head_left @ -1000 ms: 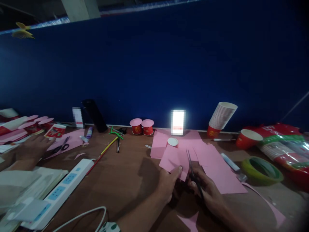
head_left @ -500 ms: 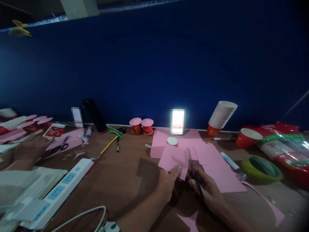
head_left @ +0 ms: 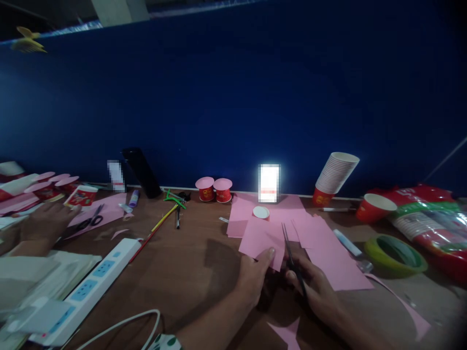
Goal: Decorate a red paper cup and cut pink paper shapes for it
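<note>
Between the thumb and fingers of my left hand (head_left: 254,277) is a piece of pink paper (head_left: 260,240), held up above the table. My right hand (head_left: 315,282) grips a pair of scissors (head_left: 292,255), its blades pointing away from me just beside the paper's right edge. Behind the held piece lie more pink sheets (head_left: 284,206) and, to the right, a larger pink sheet (head_left: 335,262). A short white-rimmed cup piece (head_left: 261,213) stands on the far sheets, partly hidden by the held paper. A pink offcut (head_left: 288,335) lies near my wrists.
Two red cups with pink discs (head_left: 213,189) stand by the blue partition (head_left: 233,97). To the right are stacked paper cups (head_left: 335,175), green tape (head_left: 396,256) and a glue stick (head_left: 346,242). On the left are a power strip (head_left: 91,287) and another person's hands (head_left: 45,226).
My hands, the paper and the scissors stay almost where they were. At the left, the other person's hand has shifted slightly.
</note>
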A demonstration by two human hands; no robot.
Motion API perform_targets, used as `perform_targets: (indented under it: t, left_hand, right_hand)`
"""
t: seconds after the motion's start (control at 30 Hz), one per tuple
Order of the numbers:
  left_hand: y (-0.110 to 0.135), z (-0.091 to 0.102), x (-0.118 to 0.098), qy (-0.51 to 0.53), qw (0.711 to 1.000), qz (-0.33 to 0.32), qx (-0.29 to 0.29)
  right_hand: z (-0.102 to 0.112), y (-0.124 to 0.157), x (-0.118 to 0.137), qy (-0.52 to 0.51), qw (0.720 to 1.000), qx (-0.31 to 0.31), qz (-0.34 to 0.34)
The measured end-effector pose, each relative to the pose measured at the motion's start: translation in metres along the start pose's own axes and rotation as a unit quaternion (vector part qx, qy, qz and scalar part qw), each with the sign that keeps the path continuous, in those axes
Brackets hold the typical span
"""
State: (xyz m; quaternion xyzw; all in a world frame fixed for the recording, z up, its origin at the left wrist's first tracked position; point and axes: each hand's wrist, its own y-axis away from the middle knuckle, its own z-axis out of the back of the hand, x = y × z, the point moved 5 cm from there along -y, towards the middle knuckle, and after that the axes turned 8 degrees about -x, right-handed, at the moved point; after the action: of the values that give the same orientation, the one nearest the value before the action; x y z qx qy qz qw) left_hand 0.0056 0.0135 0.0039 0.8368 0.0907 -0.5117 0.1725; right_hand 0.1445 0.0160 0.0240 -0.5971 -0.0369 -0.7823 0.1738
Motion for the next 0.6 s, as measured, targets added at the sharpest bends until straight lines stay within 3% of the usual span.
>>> perform_targets:
  t: [0.6]
  left_hand:
    - [0.003, 0.0001, 0.0012, -0.009, 1.0, 0.008, -0.005]
  right_hand:
    - [0.0004, -0.0004, 0.0027, 0.002, 1.0, -0.002, 0.013]
